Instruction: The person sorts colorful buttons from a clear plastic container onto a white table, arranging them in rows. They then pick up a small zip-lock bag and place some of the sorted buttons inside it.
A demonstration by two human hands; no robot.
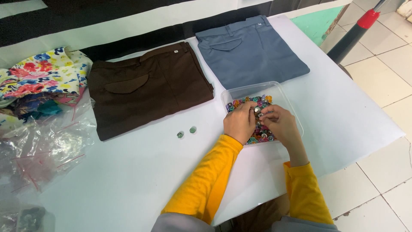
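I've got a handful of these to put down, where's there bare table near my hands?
Bare white table lies left of your left hand, below the brown trousers, past the two loose buttons. Another clear strip runs right of the clear tray, below the blue-grey trousers. Plastic bags and floral fabric crowd the far left. Your right hand covers the tray.

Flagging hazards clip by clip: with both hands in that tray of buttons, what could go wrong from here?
1. The left hand and right hand press together over the shallow clear tray; a nudge could tip buttons out.
2. The tray sits near the table edge, so spilled buttons might roll to the floor.
3. Two loose buttons lie apart and could be swept off by a sleeve.
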